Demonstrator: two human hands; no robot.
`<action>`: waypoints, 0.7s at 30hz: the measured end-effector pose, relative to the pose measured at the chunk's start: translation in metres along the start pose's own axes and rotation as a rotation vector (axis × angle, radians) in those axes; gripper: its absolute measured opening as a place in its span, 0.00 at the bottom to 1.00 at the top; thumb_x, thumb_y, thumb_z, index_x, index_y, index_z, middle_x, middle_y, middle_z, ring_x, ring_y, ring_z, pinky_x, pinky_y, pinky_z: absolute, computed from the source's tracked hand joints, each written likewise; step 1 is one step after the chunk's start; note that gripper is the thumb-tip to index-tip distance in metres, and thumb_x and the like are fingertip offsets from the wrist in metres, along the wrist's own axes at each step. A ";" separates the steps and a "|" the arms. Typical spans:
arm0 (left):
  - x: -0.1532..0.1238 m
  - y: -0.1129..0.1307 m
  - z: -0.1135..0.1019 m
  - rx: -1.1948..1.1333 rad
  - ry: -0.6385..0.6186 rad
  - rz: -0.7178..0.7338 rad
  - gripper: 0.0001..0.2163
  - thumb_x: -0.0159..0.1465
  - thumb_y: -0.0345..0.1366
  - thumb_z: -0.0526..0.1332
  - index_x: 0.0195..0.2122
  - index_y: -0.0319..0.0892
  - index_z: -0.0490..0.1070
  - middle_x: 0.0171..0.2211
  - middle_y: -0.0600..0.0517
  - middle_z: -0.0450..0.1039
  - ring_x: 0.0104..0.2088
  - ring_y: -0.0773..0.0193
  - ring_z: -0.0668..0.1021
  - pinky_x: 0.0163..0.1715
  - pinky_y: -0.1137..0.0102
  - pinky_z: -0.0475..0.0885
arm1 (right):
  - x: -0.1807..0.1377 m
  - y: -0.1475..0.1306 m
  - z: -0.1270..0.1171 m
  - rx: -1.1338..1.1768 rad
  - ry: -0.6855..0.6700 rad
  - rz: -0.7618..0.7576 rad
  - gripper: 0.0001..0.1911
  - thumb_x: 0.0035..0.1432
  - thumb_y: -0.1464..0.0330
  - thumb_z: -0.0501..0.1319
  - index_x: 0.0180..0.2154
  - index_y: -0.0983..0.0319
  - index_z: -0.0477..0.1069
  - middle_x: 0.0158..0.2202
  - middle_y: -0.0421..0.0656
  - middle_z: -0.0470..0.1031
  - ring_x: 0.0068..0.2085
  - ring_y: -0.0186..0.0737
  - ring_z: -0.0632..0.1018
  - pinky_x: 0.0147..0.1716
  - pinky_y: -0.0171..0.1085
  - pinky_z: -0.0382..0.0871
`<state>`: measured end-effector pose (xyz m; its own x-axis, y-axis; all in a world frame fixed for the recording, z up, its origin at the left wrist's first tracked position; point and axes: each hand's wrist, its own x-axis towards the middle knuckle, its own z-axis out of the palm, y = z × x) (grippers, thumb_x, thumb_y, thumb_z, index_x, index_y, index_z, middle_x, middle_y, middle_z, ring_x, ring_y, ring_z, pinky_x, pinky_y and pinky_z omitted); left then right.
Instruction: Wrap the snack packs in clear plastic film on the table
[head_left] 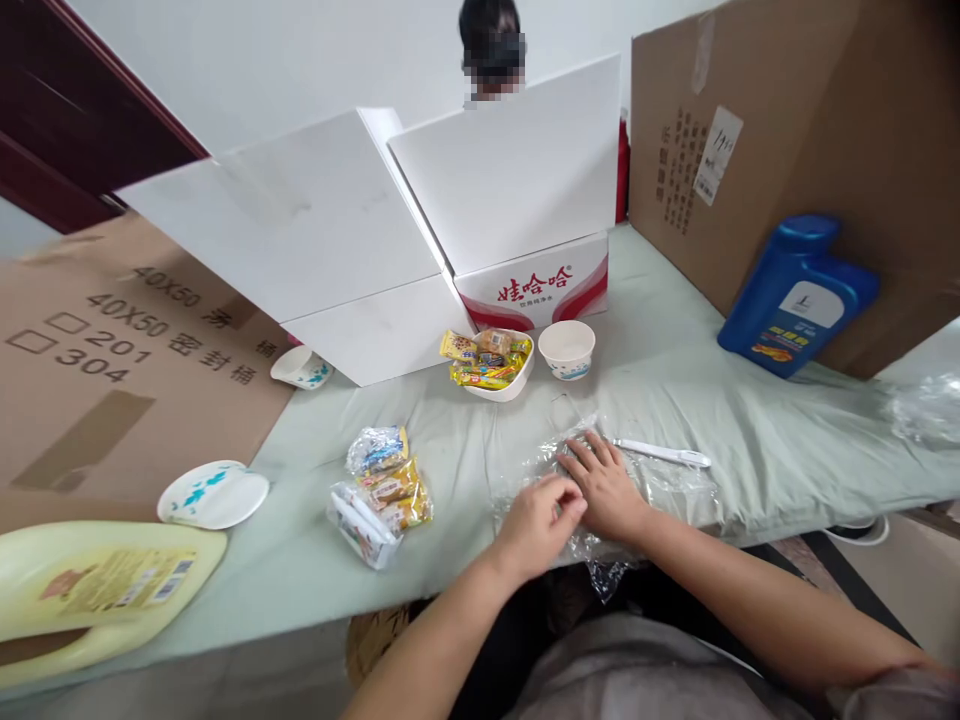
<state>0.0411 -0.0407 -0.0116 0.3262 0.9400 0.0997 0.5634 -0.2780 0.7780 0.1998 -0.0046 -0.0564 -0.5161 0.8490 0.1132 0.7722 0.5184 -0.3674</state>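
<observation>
My right hand (604,483) lies flat with fingers stretched out on a clear plastic bag (667,482) spread on the pale green cloth near the table's front edge. My left hand (538,523) rests just beside it, fingers curled in a pinch on the bag's near edge. A white plastic utensil (664,455) lies on the plastic to the right of my hands. To the left sits a small pile of wrapped snacks (382,492).
A white bowl of snacks (499,372) and a paper cup (567,349) stand before open white cartons (420,230). A blue jug (797,296) leans on a brown cardboard box (787,120). Lids (214,494) and a yellow bottle (90,590) lie left. A person sits behind the cartons.
</observation>
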 end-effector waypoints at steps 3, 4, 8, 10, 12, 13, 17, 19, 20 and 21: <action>-0.027 -0.009 0.021 0.331 0.120 0.015 0.07 0.65 0.34 0.55 0.38 0.43 0.73 0.41 0.44 0.73 0.42 0.54 0.75 0.43 0.57 0.72 | 0.003 -0.006 -0.011 -0.052 -0.141 0.100 0.32 0.60 0.58 0.58 0.63 0.62 0.60 0.67 0.54 0.53 0.67 0.65 0.51 0.60 0.60 0.50; -0.032 -0.016 0.022 0.428 0.173 0.004 0.07 0.64 0.33 0.56 0.39 0.43 0.73 0.44 0.43 0.73 0.44 0.51 0.74 0.45 0.55 0.72 | 0.005 -0.008 -0.016 -0.061 -0.179 0.121 0.32 0.61 0.57 0.57 0.63 0.62 0.60 0.68 0.54 0.53 0.66 0.66 0.53 0.59 0.60 0.52; -0.041 -0.044 0.002 0.608 0.199 -0.047 0.07 0.61 0.31 0.58 0.40 0.42 0.72 0.48 0.41 0.72 0.50 0.47 0.72 0.50 0.51 0.69 | 0.014 -0.006 -0.034 -0.087 -0.264 0.103 0.30 0.61 0.57 0.56 0.62 0.61 0.62 0.67 0.53 0.55 0.63 0.64 0.60 0.55 0.58 0.60; -0.044 -0.053 -0.012 0.608 0.143 -0.044 0.10 0.59 0.29 0.58 0.42 0.42 0.72 0.52 0.42 0.71 0.54 0.47 0.71 0.54 0.51 0.67 | 0.022 0.001 -0.038 -0.097 -0.261 0.120 0.30 0.61 0.58 0.56 0.62 0.61 0.62 0.67 0.52 0.55 0.62 0.62 0.62 0.54 0.55 0.62; -0.046 -0.061 -0.025 0.588 0.072 -0.040 0.14 0.57 0.27 0.57 0.45 0.43 0.71 0.56 0.44 0.69 0.58 0.49 0.69 0.59 0.51 0.62 | 0.030 0.010 -0.039 -0.121 -0.245 0.161 0.30 0.60 0.59 0.58 0.62 0.62 0.61 0.67 0.53 0.56 0.60 0.62 0.64 0.53 0.52 0.64; -0.047 -0.064 -0.030 0.576 0.042 -0.046 0.16 0.56 0.26 0.57 0.46 0.44 0.71 0.58 0.45 0.68 0.59 0.50 0.68 0.60 0.50 0.59 | 0.035 0.015 -0.039 -0.142 -0.234 0.182 0.31 0.60 0.58 0.58 0.62 0.63 0.61 0.66 0.54 0.55 0.60 0.62 0.65 0.53 0.51 0.64; -0.044 -0.076 -0.046 0.528 0.047 -0.094 0.19 0.54 0.25 0.57 0.46 0.47 0.71 0.61 0.46 0.65 0.63 0.48 0.65 0.64 0.45 0.49 | 0.047 0.023 -0.040 -0.214 -0.211 0.233 0.39 0.58 0.53 0.60 0.63 0.68 0.58 0.65 0.61 0.55 0.58 0.62 0.66 0.50 0.52 0.66; -0.042 -0.076 -0.052 0.530 0.173 -0.109 0.16 0.55 0.26 0.58 0.44 0.46 0.73 0.60 0.45 0.66 0.64 0.45 0.63 0.64 0.43 0.47 | 0.048 0.024 -0.043 -0.219 -0.196 0.240 0.42 0.55 0.51 0.62 0.62 0.70 0.58 0.65 0.62 0.55 0.58 0.64 0.66 0.50 0.52 0.67; -0.043 -0.074 -0.055 0.526 0.255 -0.103 0.14 0.56 0.27 0.58 0.43 0.46 0.73 0.59 0.44 0.67 0.63 0.44 0.62 0.64 0.43 0.48 | 0.046 0.025 -0.045 -0.212 -0.172 0.229 0.41 0.55 0.52 0.63 0.61 0.71 0.60 0.65 0.63 0.54 0.58 0.64 0.66 0.50 0.52 0.67; -0.044 -0.071 -0.057 0.510 0.340 -0.086 0.12 0.57 0.28 0.59 0.41 0.45 0.74 0.57 0.43 0.69 0.62 0.43 0.64 0.63 0.44 0.51 | 0.042 0.025 -0.048 -0.197 -0.134 0.206 0.39 0.56 0.53 0.63 0.60 0.71 0.61 0.65 0.63 0.54 0.58 0.63 0.66 0.52 0.52 0.66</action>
<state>-0.0567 -0.0514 -0.0357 0.0504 0.9502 0.3074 0.8961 -0.1790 0.4061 0.2156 0.0491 -0.0164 -0.3752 0.9241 -0.0726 0.9159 0.3575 -0.1827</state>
